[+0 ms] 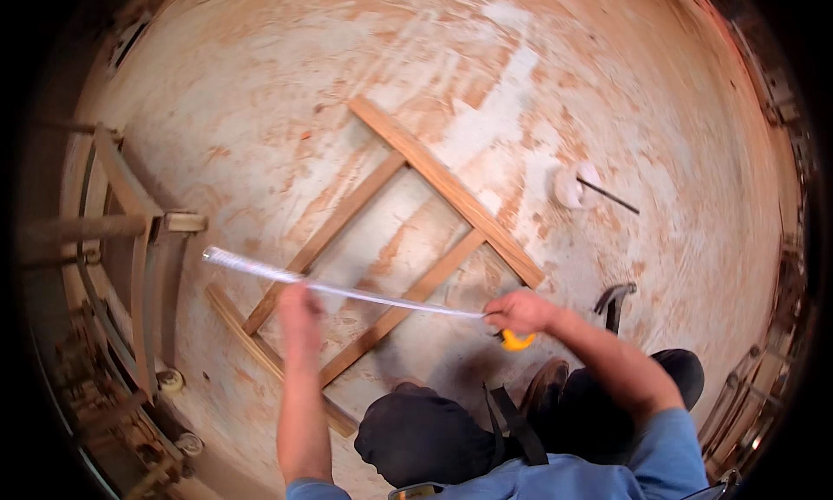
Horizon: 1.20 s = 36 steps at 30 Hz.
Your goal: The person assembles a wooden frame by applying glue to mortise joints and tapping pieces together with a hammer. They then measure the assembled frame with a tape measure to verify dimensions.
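Note:
A yellow tape measure [517,340] is in my right hand [523,311], with its white blade [390,301] drawn out to the left across the wooden frame. My left hand [300,313], blurred by motion, is closed at the blade; its separate fingers do not show. The blade's free end sticks out past this hand, above the floor. Beneath lies a wooden frame on the floor: a long far rail [442,188], two crosspieces [338,218] [416,296], and a near rail [247,331] partly behind my left arm.
A hammer [613,305] rests on the floor right of my right hand. Beyond it is a whitish round container [574,186] with a dark stick across it. At left stands a wooden structure [130,188] near small wheels [170,380]. My knees are close to the frame.

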Tool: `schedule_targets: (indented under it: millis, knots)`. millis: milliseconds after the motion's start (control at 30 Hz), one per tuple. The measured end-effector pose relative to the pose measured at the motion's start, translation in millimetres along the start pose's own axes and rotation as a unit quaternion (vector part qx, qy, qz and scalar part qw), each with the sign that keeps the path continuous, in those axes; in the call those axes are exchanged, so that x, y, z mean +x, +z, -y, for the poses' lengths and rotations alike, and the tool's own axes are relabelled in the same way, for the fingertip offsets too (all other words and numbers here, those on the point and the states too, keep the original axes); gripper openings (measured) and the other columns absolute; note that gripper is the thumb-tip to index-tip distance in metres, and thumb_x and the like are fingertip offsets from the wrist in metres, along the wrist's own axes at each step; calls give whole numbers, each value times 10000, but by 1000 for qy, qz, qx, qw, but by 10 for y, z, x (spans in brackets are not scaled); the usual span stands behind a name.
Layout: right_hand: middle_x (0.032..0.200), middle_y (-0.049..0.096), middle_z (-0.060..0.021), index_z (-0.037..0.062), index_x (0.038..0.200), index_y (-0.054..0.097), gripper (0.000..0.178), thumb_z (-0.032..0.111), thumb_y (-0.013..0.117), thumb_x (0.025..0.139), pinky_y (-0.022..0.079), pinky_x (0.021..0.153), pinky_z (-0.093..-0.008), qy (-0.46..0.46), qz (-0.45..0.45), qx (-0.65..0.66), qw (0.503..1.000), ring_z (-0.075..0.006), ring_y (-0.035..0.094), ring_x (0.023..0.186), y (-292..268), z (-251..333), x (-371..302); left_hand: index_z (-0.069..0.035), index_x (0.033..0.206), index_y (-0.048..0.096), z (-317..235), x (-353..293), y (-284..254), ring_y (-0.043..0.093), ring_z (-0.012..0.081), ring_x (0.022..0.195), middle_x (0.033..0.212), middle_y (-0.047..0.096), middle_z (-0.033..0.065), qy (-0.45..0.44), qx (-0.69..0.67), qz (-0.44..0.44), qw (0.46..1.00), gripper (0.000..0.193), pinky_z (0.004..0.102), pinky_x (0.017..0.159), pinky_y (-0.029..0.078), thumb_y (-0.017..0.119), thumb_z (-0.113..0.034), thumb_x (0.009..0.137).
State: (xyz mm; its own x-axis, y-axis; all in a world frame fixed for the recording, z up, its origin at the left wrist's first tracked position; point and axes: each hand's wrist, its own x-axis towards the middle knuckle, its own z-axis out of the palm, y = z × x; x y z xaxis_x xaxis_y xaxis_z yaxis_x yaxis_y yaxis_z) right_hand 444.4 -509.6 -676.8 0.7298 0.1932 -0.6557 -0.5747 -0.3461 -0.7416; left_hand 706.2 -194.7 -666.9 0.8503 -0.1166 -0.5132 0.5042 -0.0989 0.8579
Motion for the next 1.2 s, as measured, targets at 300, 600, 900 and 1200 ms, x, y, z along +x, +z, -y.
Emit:
schedule_targets:
  millis: [300,600,900,1200]
  knots:
    - [807,665,-53,17,1011,653,247,207,499,970,493,568,-284,39,-107,382,917,-127,597,641,897,1002,823,-51,1213,496,462,-893,661,609,172,918,1051,597,67,-284,-79,311,904,310,333,754,565,497,-268,992]
    - [752,630,-20,40,899,648,245,254,540,951,394,458,-239,46,-161,388,907,-85,537,595,1134,1480,1493,-5,1151,608,1782,-2043,-1449,607,164,888,1009,660,57,-159,191,268,931,300,325,790,486,558,-198,927]
    - [730,610,-28,15,899,622,187,189,564,931,410,428,-242,105,-171,362,911,-92,535,570,923,1508,2041,65,1034,630,1758,-3188,-2192,655,355,829,912,680,239,-296,253,25,921,571,452,707,501,541,-481,892]
    - [756,636,-39,7,917,623,183,174,549,931,402,419,-238,109,-155,359,914,-94,524,544,893,1434,2115,50,981,642,1862,-3187,-2174,647,285,791,841,685,199,-250,261,4,932,391,407,680,491,529,-318,914]
